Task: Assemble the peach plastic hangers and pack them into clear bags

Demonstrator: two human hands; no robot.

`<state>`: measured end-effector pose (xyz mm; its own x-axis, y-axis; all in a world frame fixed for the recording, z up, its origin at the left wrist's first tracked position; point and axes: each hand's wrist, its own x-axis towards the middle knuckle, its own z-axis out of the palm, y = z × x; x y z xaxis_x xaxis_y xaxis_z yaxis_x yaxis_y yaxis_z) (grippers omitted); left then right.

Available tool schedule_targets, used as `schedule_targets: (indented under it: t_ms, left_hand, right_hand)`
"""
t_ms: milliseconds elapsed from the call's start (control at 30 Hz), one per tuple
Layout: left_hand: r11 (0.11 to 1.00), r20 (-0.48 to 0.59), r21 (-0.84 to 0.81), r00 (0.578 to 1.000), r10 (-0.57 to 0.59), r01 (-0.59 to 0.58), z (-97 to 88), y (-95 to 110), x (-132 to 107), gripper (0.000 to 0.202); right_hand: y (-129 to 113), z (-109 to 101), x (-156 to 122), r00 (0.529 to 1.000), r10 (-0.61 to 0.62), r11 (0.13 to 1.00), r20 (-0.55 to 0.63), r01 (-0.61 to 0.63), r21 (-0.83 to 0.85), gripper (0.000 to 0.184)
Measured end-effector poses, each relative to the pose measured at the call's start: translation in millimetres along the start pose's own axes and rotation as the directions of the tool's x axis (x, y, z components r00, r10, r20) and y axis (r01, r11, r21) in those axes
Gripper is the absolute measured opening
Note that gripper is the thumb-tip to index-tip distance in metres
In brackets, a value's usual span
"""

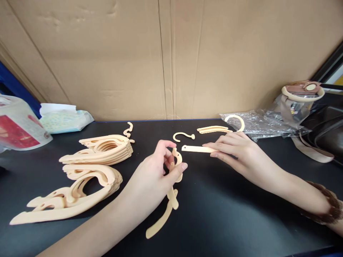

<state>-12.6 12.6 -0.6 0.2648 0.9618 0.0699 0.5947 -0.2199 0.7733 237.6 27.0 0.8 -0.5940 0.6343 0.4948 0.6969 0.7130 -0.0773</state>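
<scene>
My left hand point(163, 167) is closed on a cream plastic hanger piece point(177, 157), its curved, holed end pinched between thumb and fingers. Below that hand, a curved strip point(160, 219) and a straighter one hang or lie crossed; whether they join the held piece is hidden. My right hand point(238, 150) grips a straight cream plastic strip point(195, 149) with a small hole at its tip, which points toward the left hand. The two held pieces are a small gap apart. Just behind them lies a loose hanger hook point(183, 135).
Two stacks of cream hangers point(107, 148) lie at the left, with small pieces point(128, 129) behind. Curved strips point(214, 129) and a ring-like hook point(238, 119) lie back right, beside clear plastic wrap point(257, 123). A clear cup point(300, 107), tissue pack point(65, 117) and cardboard wall point(134, 60) bound the table.
</scene>
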Motion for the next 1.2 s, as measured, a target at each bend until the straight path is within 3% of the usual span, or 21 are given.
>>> schedule_targets:
  t_ms: [100,367,533,733,867,1033,1200]
  left_hand:
    - [0.975,-0.046,-0.221,0.999,0.013,-0.023,-0.8,-3,4,0.034]
    - [0.976,-0.010,-0.220,1.000,-0.005,0.003,-3.8,-2,4,0.016]
    - [1.000,0.048,-0.028,0.999,0.009,-0.007,-6.9,5,-4,0.031]
    - [0.945,0.111,0.294,0.987,0.112,-0.140,-9.7,12,-7,0.028]
    - [0.935,0.086,0.345,0.995,0.051,-0.078,-8.4,12,-4,0.041]
    - [0.921,0.119,0.370,0.990,0.081,-0.120,-6.1,11,-3,0.036]
    - [0.945,0.050,0.316,0.997,0.067,-0.079,-6.3,11,-4,0.041]
  right_hand:
    - [1,-1,0,1.000,0.024,0.998,0.007,-0.024,0.053,0.023]
    - [1,-2,0,1.000,-0.014,0.994,0.015,0.012,0.110,0.023]
    - [-3,-4,0,0.998,-0.063,0.986,0.032,0.057,0.157,0.023]
    - [-5,-8,1,0.993,-0.114,0.978,0.010,0.110,0.176,0.023]
    - [-5,-9,1,0.992,-0.123,0.975,-0.005,0.121,0.186,0.023]
    - [-4,-9,1,0.994,-0.112,0.972,-0.003,0.110,0.207,0.023]
    - [-5,-10,1,0.996,-0.089,0.976,0.016,0.084,0.202,0.023]
